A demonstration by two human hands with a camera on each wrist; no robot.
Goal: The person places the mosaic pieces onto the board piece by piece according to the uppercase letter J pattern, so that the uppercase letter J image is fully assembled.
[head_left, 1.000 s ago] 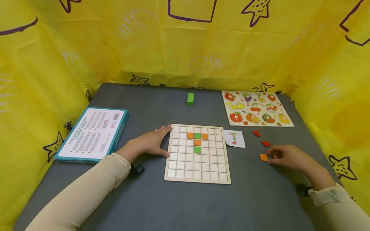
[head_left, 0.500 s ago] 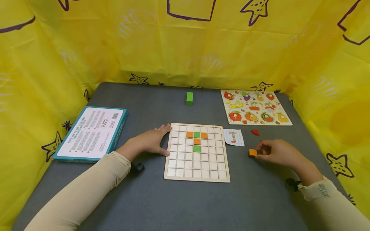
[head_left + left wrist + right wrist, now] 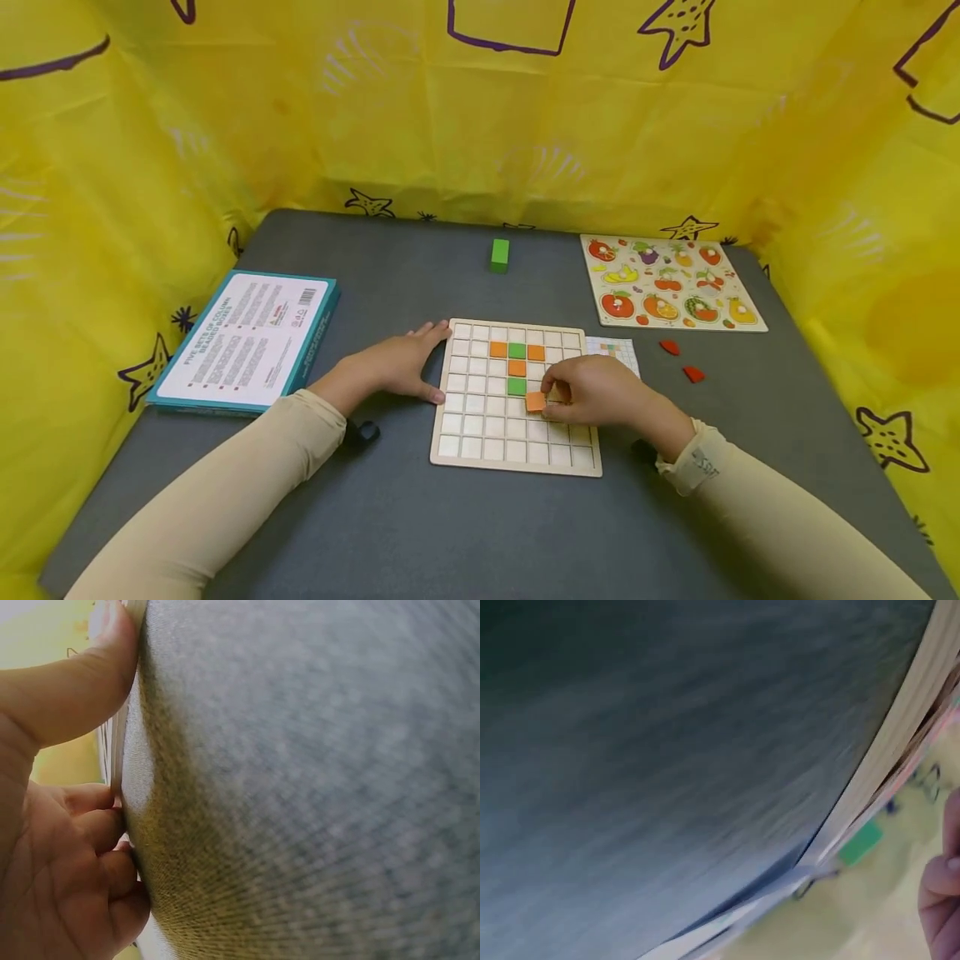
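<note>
A wooden grid board [image 3: 472, 448] lies on the table, with several orange and green square tiles set in its upper cells in a T-like pattern. My right hand [image 3: 606, 392] pinches an orange square tile [image 3: 535, 402] between thumb and fingers, over the board just below and right of the lowest green tile [image 3: 517, 387]. Against the board's left edge rests my left hand [image 3: 396, 367], thumb and fingers spread. In the left wrist view its thumb [image 3: 82, 686] and fingertips touch the board's side. Part of a printed pattern card [image 3: 618, 350] is hidden behind the right hand.
Two red curved pieces [image 3: 693, 374] lie right of the card. A fruit puzzle board [image 3: 667, 287] sits at the back right. A green block [image 3: 499, 255] stands at the back, and a teal-edged box [image 3: 247, 337] lies on the left.
My right hand has carried the orange tile leftward from the table's right side to over the board. The left hand has stayed at the board's edge.
</note>
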